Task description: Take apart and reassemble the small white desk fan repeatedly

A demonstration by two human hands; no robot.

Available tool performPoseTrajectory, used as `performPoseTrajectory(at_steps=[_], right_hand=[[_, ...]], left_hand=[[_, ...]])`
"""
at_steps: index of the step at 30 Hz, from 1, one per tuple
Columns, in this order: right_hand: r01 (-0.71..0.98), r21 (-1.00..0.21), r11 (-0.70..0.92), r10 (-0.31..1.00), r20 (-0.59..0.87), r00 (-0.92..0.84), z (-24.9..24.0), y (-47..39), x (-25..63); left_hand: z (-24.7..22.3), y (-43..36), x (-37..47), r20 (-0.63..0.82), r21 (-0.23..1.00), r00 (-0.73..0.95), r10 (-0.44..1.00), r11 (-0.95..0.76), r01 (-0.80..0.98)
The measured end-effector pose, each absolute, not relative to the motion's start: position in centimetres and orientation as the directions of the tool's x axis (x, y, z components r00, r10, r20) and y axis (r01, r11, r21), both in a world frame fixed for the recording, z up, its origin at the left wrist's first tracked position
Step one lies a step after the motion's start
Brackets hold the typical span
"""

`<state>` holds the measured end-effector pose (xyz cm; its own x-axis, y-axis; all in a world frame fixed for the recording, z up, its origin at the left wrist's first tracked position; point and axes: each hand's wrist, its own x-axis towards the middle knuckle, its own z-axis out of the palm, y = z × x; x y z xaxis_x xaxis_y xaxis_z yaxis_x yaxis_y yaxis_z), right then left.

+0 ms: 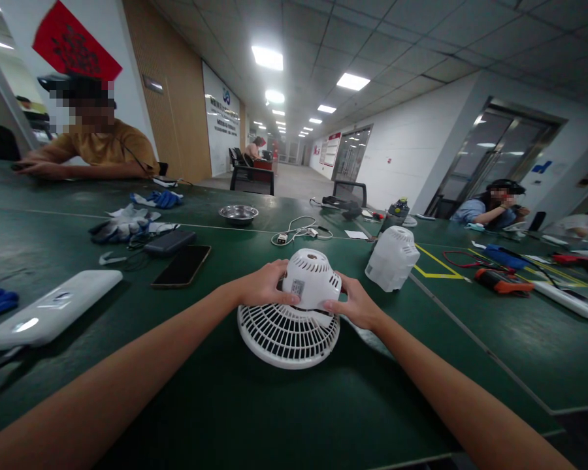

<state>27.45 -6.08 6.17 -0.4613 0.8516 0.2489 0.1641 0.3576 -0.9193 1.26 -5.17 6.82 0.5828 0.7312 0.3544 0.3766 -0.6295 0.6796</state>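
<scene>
In front of me a white fan head lies face down on the green table, its round slatted grille point(289, 336) underneath and its vented motor housing point(313, 281) on top. My left hand point(269, 284) grips the housing from the left, thumb along its lower front. From the other side my right hand point(355, 301) holds the same housing, thumb near the seam above the grille. The far fingers of both hands are partly hidden behind it. Just right of my right hand stands a white plastic fan base point(392, 260).
A white power cable point(301, 232) and a metal bowl point(238, 214) lie beyond the fan. To the left are a phone point(181, 266), a white power bank point(53, 308) and gloves point(122, 225). An orange multimeter point(502, 282) lies right. People sit across the table.
</scene>
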Motion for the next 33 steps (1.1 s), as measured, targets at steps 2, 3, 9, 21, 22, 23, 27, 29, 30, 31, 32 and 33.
performPoseTrajectory(at_steps=[2,3,9,21,22,23,27,29,30,31,32,33], right_hand=[[0.223,-0.874,0.433,0.817,0.276,-0.506,6.0,-6.1,27.4],[0.246,-0.848,0.47,0.8,0.292,-0.524,5.9,-6.1,27.4],[0.26,-0.747,0.612,0.745,0.434,-0.507,5.9,-6.7,26.6],[0.401,-0.597,0.694,0.709,0.472,-0.524,6.3,-6.2,26.8],[0.411,-0.584,0.7,0.704,0.472,-0.53,6.4,-6.3,26.7],[0.421,-0.57,0.705,0.701,0.47,-0.537,6.5,-6.3,26.7],[0.458,-0.521,0.72,0.689,0.46,-0.56,6.7,-6.4,26.5],[0.457,-0.514,0.726,0.683,0.455,-0.572,6.9,-6.4,26.5],[0.451,-0.516,0.728,0.678,0.449,-0.582,7.0,-6.4,26.5],[0.442,-0.519,0.731,0.672,0.441,-0.595,7.1,-6.4,26.6],[0.433,-0.523,0.734,0.666,0.431,-0.608,7.3,-6.4,26.6],[0.425,-0.527,0.736,0.661,0.422,-0.621,7.5,-6.4,26.6]], left_hand=[[6.8,-5.2,1.2,0.324,0.682,0.599,0.732,-0.62,0.389],[6.8,-5.1,1.1,0.311,0.683,0.602,0.735,-0.614,0.396],[6.7,-5.2,1.2,0.304,0.672,0.595,0.744,-0.61,0.42],[7.3,-5.2,1.3,0.264,0.617,0.636,0.726,-0.633,0.467],[7.2,-5.2,1.3,0.263,0.615,0.638,0.724,-0.635,0.467],[7.2,-5.1,1.3,0.263,0.613,0.639,0.723,-0.637,0.468],[7.0,-4.9,1.1,0.267,0.603,0.634,0.726,-0.639,0.477],[7.0,-4.9,1.1,0.259,0.611,0.641,0.723,-0.637,0.471],[6.9,-4.9,1.1,0.257,0.617,0.643,0.721,-0.635,0.465],[6.9,-4.8,1.1,0.256,0.622,0.644,0.721,-0.633,0.461],[6.9,-4.8,1.1,0.257,0.624,0.642,0.723,-0.631,0.46],[6.8,-4.8,1.1,0.26,0.626,0.638,0.725,-0.63,0.46]])
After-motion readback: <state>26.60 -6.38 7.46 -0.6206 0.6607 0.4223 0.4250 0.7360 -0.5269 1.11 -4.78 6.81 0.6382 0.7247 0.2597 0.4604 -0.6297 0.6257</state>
